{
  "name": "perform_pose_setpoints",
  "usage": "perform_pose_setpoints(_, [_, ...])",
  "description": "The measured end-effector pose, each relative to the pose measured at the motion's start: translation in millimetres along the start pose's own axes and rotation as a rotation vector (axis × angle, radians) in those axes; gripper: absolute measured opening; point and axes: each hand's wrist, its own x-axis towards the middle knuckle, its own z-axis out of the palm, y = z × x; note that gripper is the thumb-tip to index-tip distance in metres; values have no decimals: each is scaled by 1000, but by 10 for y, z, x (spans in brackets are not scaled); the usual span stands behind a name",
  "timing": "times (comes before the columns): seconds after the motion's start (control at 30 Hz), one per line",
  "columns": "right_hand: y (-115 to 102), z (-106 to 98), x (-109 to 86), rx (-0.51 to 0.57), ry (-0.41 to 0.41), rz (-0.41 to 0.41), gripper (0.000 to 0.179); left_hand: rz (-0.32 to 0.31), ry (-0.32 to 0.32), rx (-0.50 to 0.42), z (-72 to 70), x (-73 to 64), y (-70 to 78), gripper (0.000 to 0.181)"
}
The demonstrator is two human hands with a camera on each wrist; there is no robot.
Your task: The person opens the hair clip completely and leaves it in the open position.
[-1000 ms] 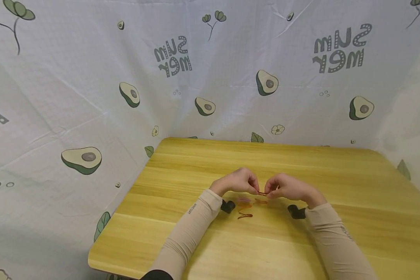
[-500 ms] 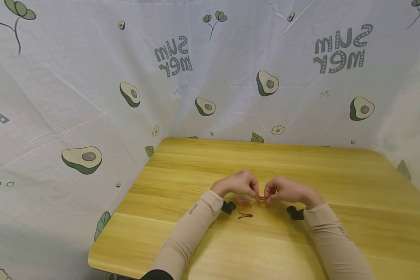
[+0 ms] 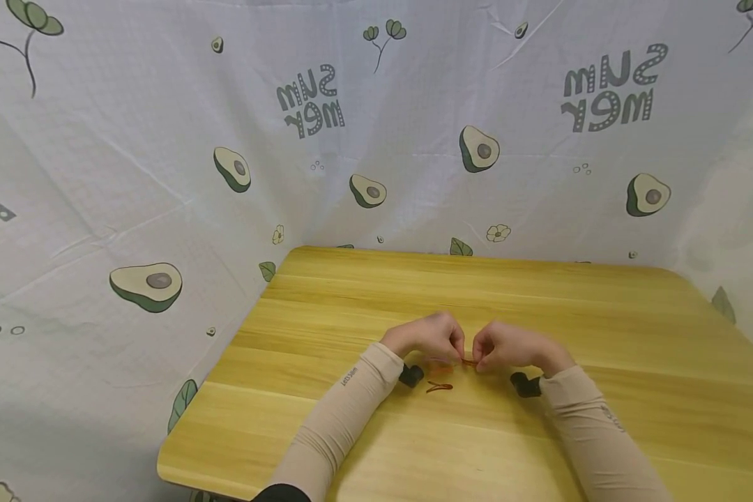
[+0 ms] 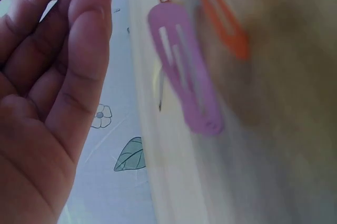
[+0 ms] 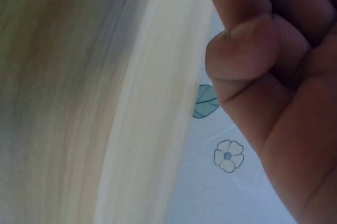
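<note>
In the head view, my left hand [image 3: 429, 337] and right hand [image 3: 516, 346] face each other low over the table. Their fingertips pinch opposite ends of a thin reddish-brown snap hair clip [image 3: 469, 362]. Just left of it lie a pale purple hair clip and an orange hair clip [image 3: 440, 369], partly behind my left fingers. Nearer to me, a brown hair clip [image 3: 440, 387] rests with its arms spread. The left wrist view shows the purple hair clip [image 4: 185, 71] large and blurred. My right fingers [image 5: 245, 50] are curled in the right wrist view, where the held clip is hidden.
The wood-grain table [image 3: 351, 293] reaches back to a white curtain [image 3: 414, 97] printed with avocados. Dark wrist-camera mounts [image 3: 411, 375] hang under both cuffs, close to the tabletop.
Both hands have sunk slightly toward the table and toward me, still pinching the clip. A clip that lay just in front of them can no longer be told apart from the held one.
</note>
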Motion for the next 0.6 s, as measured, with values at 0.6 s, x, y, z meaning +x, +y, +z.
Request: perform_pose_setpoints(0.6, [-36,93,11,-26,-10,26,10,1,-29,53,41,-13,-1,13])
